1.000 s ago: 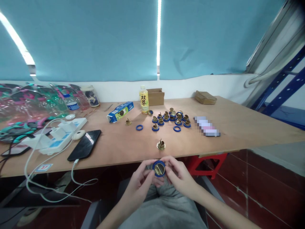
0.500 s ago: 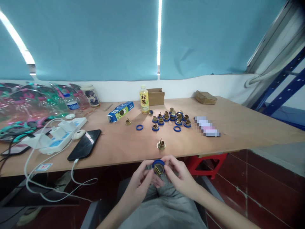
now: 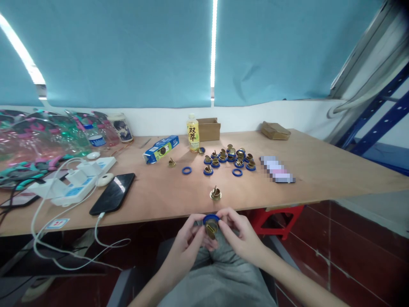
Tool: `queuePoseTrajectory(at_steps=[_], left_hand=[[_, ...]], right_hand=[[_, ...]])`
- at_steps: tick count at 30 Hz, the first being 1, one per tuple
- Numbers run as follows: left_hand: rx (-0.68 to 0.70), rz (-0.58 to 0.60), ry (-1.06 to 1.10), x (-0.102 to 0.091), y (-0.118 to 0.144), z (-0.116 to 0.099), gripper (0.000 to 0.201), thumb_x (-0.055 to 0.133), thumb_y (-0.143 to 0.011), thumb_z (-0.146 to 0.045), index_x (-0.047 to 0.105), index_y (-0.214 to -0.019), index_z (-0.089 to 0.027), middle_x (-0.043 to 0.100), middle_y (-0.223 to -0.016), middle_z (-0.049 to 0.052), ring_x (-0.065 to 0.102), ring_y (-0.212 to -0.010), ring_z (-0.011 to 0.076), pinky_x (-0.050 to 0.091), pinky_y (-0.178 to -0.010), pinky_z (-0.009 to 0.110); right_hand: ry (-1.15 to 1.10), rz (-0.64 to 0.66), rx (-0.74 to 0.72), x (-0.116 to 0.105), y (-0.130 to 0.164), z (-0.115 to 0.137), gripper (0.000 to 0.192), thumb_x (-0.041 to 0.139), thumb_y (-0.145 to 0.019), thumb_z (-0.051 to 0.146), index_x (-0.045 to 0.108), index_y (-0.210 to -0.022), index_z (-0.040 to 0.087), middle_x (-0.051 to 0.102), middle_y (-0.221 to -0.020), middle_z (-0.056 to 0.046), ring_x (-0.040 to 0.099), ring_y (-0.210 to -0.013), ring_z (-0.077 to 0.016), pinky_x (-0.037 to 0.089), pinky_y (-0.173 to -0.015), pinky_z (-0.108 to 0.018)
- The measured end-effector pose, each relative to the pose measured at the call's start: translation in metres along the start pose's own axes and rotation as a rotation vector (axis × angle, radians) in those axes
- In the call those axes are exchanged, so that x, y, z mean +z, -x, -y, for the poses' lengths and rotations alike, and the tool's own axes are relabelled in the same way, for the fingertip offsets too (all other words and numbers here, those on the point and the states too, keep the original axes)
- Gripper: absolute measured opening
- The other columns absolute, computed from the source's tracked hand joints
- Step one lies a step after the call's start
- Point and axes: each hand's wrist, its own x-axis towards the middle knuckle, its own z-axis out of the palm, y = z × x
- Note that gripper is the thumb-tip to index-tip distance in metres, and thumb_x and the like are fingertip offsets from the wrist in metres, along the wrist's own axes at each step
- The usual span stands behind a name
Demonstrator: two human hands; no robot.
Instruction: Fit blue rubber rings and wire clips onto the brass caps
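Note:
Over my lap, just in front of the table edge, a brass-coloured metal fitting with a blue ring (image 3: 211, 226) is pinched between both hands. My left hand (image 3: 188, 242) grips its left side with thumb and fingers. On the right rim, the fingertips of my right hand (image 3: 238, 232) press closed. A bare brass fitting (image 3: 216, 194) without a ring stands on the table just beyond my hands. Farther back lies a group of several brass fittings with blue rings (image 3: 231, 155). Two loose blue rings lie apart, one left (image 3: 187, 170) and one right (image 3: 237, 172).
Left on the table are a black phone (image 3: 113, 194), a white power strip (image 3: 83, 183) with cables, and pliers (image 3: 22, 175). A blue biscuit box (image 3: 161, 149), drink bottle (image 3: 193, 134) and cardboard box (image 3: 209, 129) stand behind. Another phone (image 3: 277, 169) lies right; a red stool (image 3: 277, 219) is below.
The held fitting has tilted slightly, so its brass part faces me at a different angle. Both hands keep nearly the same place, and the things on the table are unchanged.

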Motion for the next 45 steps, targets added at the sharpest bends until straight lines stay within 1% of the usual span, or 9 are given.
queuePoseTrajectory(at_steps=[6, 10, 21, 26, 29, 33, 35, 39, 45], left_hand=[[-0.002, -0.017, 0.008, -0.0002, 0.0000, 0.0031, 0.027, 0.060, -0.095, -0.044, 0.056, -0.107, -0.020, 0.077, -0.073, 0.004, 0.072, -0.068, 0.0188, 0.057, -0.070, 0.030], [-0.014, -0.032, 0.002, 0.0010, 0.0002, 0.0025, 0.027, 0.062, -0.093, -0.044, 0.056, -0.106, -0.021, 0.077, -0.072, 0.004, 0.072, -0.068, 0.0194, 0.057, -0.069, 0.031], [-0.006, -0.020, 0.013, -0.0004, -0.0011, 0.0047, 0.026, 0.062, -0.094, -0.041, 0.057, -0.108, -0.021, 0.075, -0.073, 0.003, 0.071, -0.070, 0.0179, 0.057, -0.070, 0.029], [-0.016, -0.023, 0.021, 0.0001, -0.0004, 0.0042, 0.027, 0.063, -0.093, -0.040, 0.058, -0.111, -0.021, 0.075, -0.077, 0.003, 0.072, -0.073, 0.0185, 0.058, -0.072, 0.029], [-0.023, -0.024, 0.025, 0.0007, -0.0004, 0.0036, 0.032, 0.063, -0.093, -0.041, 0.056, -0.117, -0.020, 0.075, -0.077, 0.003, 0.072, -0.074, 0.0190, 0.058, -0.072, 0.029], [-0.045, -0.020, 0.067, 0.0016, -0.0007, 0.0032, 0.046, 0.065, -0.092, -0.042, 0.049, -0.129, -0.020, 0.075, -0.082, 0.003, 0.072, -0.076, 0.0182, 0.057, -0.072, 0.029], [-0.062, -0.011, 0.089, 0.0019, -0.0005, 0.0029, 0.050, 0.067, -0.091, -0.043, 0.047, -0.132, -0.021, 0.075, -0.085, 0.003, 0.071, -0.077, 0.0178, 0.056, -0.072, 0.029], [-0.064, 0.015, 0.089, 0.0022, 0.0001, 0.0030, 0.048, 0.070, -0.089, -0.042, 0.052, -0.129, -0.022, 0.075, -0.096, 0.005, 0.068, -0.079, 0.0163, 0.055, -0.072, 0.027], [-0.058, 0.022, 0.076, 0.0014, -0.0004, 0.0062, 0.045, 0.071, -0.089, -0.044, 0.055, -0.126, -0.024, 0.074, -0.099, 0.004, 0.067, -0.080, 0.0148, 0.053, -0.072, 0.025]], right_hand=[[0.010, -0.003, -0.013, 0.0017, 0.0002, -0.0057, 0.016, 0.046, -0.100, 0.028, 0.058, -0.105, 0.019, 0.040, -0.064, 0.006, 0.039, -0.056, -0.0114, 0.030, -0.053, -0.024], [0.000, 0.007, -0.016, 0.0016, 0.0000, -0.0056, 0.016, 0.046, -0.100, 0.027, 0.058, -0.105, 0.019, 0.041, -0.064, 0.006, 0.039, -0.055, -0.0110, 0.030, -0.053, -0.024], [-0.022, 0.025, -0.048, 0.0011, -0.0001, -0.0033, 0.011, 0.047, -0.097, 0.021, 0.057, -0.102, 0.019, 0.044, -0.065, 0.006, 0.041, -0.056, -0.0111, 0.031, -0.053, -0.023], [-0.006, 0.029, -0.054, 0.0010, 0.0014, -0.0025, 0.010, 0.047, -0.096, 0.021, 0.056, -0.100, 0.020, 0.045, -0.066, 0.006, 0.043, -0.057, -0.0114, 0.032, -0.054, -0.023], [-0.009, 0.030, -0.056, 0.0010, 0.0013, -0.0014, 0.009, 0.048, -0.095, 0.020, 0.055, -0.100, 0.020, 0.045, -0.065, 0.006, 0.044, -0.056, -0.0111, 0.032, -0.053, -0.023], [-0.011, 0.041, -0.056, 0.0014, 0.0017, 0.0008, 0.008, 0.049, -0.094, 0.019, 0.055, -0.099, 0.019, 0.047, -0.064, 0.006, 0.044, -0.055, -0.0105, 0.032, -0.052, -0.022], [-0.006, 0.041, -0.062, 0.0018, 0.0020, 0.0017, 0.007, 0.049, -0.093, 0.018, 0.054, -0.098, 0.019, 0.046, -0.063, 0.007, 0.044, -0.054, -0.0103, 0.032, -0.051, -0.021], [-0.012, 0.045, -0.080, 0.0030, 0.0020, 0.0014, 0.008, 0.049, -0.093, 0.017, 0.054, -0.099, 0.020, 0.047, -0.064, 0.006, 0.045, -0.054, -0.0107, 0.035, -0.052, -0.021], [-0.014, 0.064, -0.081, 0.0041, 0.0017, 0.0020, 0.009, 0.049, -0.092, 0.017, 0.054, -0.099, 0.020, 0.047, -0.063, 0.007, 0.046, -0.053, -0.0111, 0.036, -0.051, -0.022]])
